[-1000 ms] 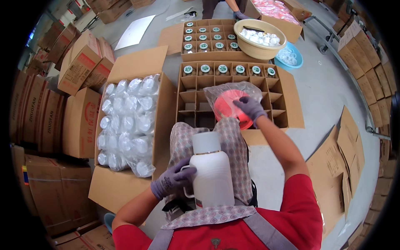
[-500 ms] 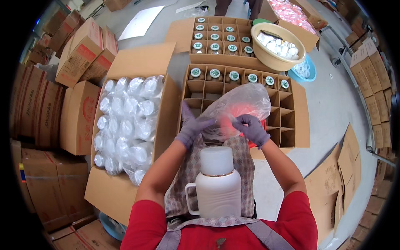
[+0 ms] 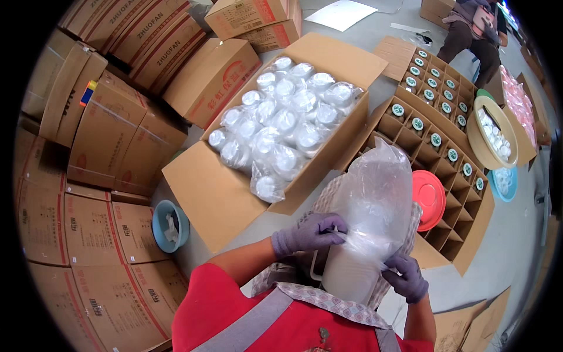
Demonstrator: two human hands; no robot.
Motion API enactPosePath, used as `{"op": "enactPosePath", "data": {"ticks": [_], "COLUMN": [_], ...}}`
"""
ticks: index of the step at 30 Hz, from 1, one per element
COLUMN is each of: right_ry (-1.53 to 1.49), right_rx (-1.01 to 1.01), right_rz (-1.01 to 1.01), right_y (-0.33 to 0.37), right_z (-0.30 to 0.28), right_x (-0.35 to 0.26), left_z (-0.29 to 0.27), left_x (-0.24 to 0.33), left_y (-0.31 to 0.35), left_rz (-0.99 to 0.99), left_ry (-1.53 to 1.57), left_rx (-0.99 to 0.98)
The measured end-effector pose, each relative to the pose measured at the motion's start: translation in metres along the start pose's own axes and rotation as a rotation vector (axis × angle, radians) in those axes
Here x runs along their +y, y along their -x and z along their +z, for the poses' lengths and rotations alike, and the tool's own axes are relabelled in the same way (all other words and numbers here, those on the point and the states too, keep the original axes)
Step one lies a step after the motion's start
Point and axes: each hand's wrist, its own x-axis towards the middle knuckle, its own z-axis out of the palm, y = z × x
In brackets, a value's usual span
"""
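A white vacuum jug with a side handle stands tilted against my lap. A clear plastic bag extends over the jug's upper part, puffed out beyond it; the jug's top shows only dimly through the film. My left hand, in a grey-purple glove, pinches the bag's edge beside the handle. On the opposite side my right hand, gloved alike, has its fingers closed on the bag's edge. Right of the bag a red round lid-like disc rests on the divided carton.
Left of the bag, an open carton holds several bagged white-topped items. Several green-and-white-topped bottles stand in the divided cartons. A cream basin of white pieces sits at right, near a blue basin. Stacked cartons line the left; a person sits beyond.
My view has swung left. The bag has come from above the divided carton onto the jug, and both hands now grip its edges. The red disc is now uncovered.
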Motion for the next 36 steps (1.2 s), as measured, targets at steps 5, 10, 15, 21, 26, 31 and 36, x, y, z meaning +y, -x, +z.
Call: {"op": "enactPosePath", "data": {"ticks": [5,10,15,21,26,31,36], "right_ry": [-0.056,-0.079,-0.149,-0.629,0.058,-0.1,-0.094], "right_rx": [-0.095,-0.228,-0.15,0.184,-0.215,-0.004,0.154], "right_rz": [0.126,-0.025,0.052,0.613,1.093,1.401,0.82], "right_y": [0.014,0.072,0.107,0.064,-0.009,-0.006,-0.113], "right_z": [0.022,0.066,0.048,-0.021,-0.04,-0.053,-0.084], "right_x": [-0.005,-0.018,-0.018,-0.086,-0.089,-0.086,-0.101], "left_z": [0.015,0.023,0.012,0.084,0.151,0.177,0.031], "left_x": [0.01,0.046,0.009,0.082,0.06,0.025,0.043], "left_y": [0.056,0.126,0.076,0.028,0.048,0.038,0.056], "left_rz": [-0.286,-0.254,-0.136,0.223,0.787,1.074,0.754], "left_ry": [0.084,0.496,-0.108,-0.331,-0.337,-0.078,0.21], "left_rx": [0.079,-0.251,0.116,-0.058,-0.333,-0.182,0.28]}}
